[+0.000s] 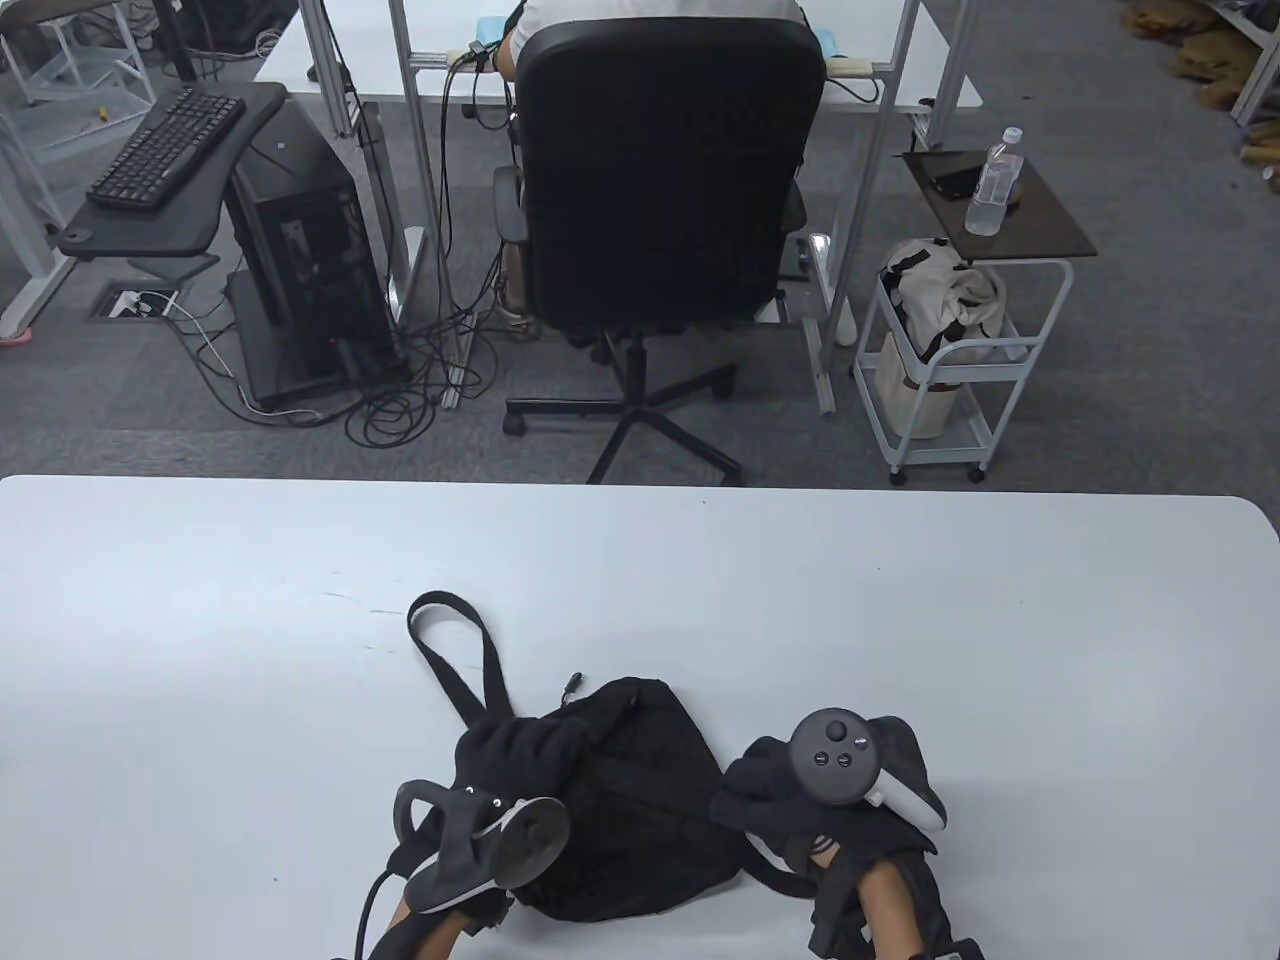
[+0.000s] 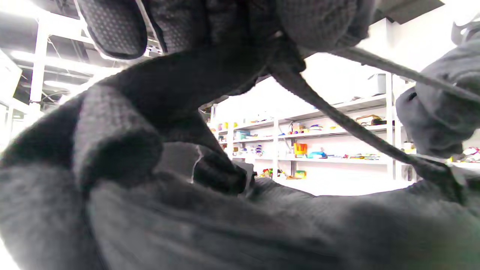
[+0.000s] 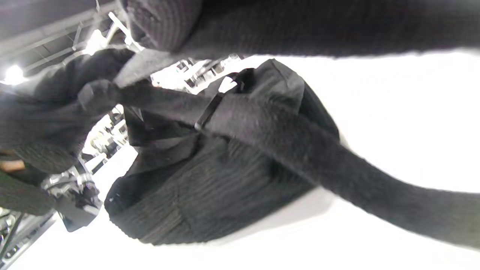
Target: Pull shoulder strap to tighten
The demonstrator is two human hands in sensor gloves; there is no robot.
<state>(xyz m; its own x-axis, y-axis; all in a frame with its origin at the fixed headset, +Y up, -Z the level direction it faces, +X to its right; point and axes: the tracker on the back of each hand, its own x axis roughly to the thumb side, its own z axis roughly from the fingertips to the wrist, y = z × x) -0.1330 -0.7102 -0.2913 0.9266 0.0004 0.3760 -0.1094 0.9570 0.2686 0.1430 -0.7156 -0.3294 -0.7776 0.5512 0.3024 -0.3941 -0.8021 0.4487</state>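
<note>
No readable text, labels, brands, numbers or signs in any view

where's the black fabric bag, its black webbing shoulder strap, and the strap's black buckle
black fabric bag (image 1: 640, 800), table view, middle of its body
black webbing shoulder strap (image 1: 455, 660), table view, left side of the loop
black strap buckle (image 3: 208, 111), right wrist view, on its bar across the strap

Left hand (image 2: 210, 22) fills the top of the left wrist view, gloved fingers (image 2: 112, 26) hanging down and curled against black fabric. A narrow black strap (image 2: 337, 120) runs taut from beneath that hand, slanting down to the right, where it meets the dark bag (image 2: 262, 228) spread below. The right hand (image 2: 438, 112), gloved, sits at the far right by a second strap length. Behind, white shelving (image 2: 318, 131) carries small coloured items, blurred.
</note>
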